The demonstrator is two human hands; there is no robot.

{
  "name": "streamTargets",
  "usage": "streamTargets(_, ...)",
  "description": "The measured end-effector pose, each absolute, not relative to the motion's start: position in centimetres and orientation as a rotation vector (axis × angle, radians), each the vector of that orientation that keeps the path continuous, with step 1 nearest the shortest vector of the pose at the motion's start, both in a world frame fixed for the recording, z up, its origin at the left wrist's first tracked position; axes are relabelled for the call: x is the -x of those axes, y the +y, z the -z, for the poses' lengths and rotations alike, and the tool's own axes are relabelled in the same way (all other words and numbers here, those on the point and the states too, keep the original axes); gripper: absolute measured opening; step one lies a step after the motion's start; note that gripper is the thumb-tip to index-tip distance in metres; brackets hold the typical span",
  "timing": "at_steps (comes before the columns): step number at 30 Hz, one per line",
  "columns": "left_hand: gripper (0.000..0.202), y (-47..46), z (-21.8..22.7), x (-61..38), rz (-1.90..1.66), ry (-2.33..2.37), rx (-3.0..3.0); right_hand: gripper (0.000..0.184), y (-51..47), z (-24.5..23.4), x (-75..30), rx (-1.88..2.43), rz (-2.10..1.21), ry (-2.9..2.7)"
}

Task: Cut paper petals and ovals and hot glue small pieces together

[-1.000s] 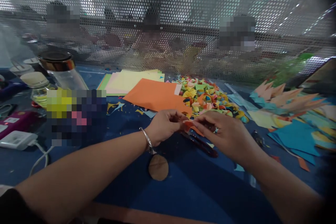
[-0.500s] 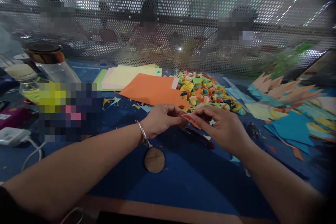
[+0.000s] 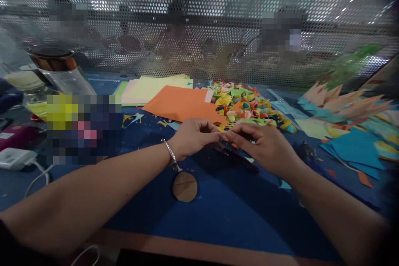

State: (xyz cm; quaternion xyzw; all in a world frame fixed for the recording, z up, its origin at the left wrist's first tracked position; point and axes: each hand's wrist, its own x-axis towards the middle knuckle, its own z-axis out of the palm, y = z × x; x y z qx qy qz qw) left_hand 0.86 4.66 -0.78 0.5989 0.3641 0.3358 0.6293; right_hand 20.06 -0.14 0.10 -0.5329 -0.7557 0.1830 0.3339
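Observation:
My left hand (image 3: pixel 193 136) and my right hand (image 3: pixel 264 146) meet fingertip to fingertip over a blue table (image 3: pixel 218 212). Both pinch a small orange paper piece (image 3: pixel 227 138), mostly hidden by the fingers. A silver bangle sits on my left wrist. Dark scissors (image 3: pixel 240 160) lie on the table just under the hands. A large orange sheet (image 3: pixel 181 104) lies just beyond, and a heap of small folded coloured paper pieces (image 3: pixel 246 110) sits behind my right hand.
A stack of pastel sheets (image 3: pixel 149 89) lies at the back, jars (image 3: pixel 56 70) and a white charger (image 3: pixel 15 158) at the left. Spiky paper shapes and blue sheets (image 3: pixel 349 133) cover the right. A round wooden disc (image 3: pixel 185 185) lies near. A perforated screen (image 3: pixel 199 25) closes the back.
The hands have drawn closer together, and the orange piece is more covered by the fingers than before. The view has shifted slightly.

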Motion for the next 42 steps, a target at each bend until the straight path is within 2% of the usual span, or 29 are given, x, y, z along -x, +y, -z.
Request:
streamTargets(10, 0.012, 4.54, 0.93, -0.89, -0.765, 0.777, -1.374, 0.032, -0.23, 0.39, -20.49, 1.390, -0.323, -2.035)
streamTargets(25, 0.023, 5.19, 1.20, -0.61, -0.715, 0.747, -1.589, 0.026, -0.28, 0.19, -20.35, 1.351, -0.223, -2.062)
streamTargets(30, 0.021, 5.19, 1.13, -0.59, -0.736, 0.728, -1.623, 0.026, -0.41, 0.13, -20.33, 1.335, -0.209, -2.038)
streamTargets(37, 0.005, 4.96, 1.07, -0.97, -0.832, 0.778, -1.397, 0.024, -0.53, 0.26, -20.14, 1.314, -0.101, -2.040)
streamTargets(42, 0.010, 4.62, 0.71, -0.97, -0.834, 0.748, -1.260, 0.021, -0.68, 0.11, -19.86, 1.286, -0.045, -2.078)
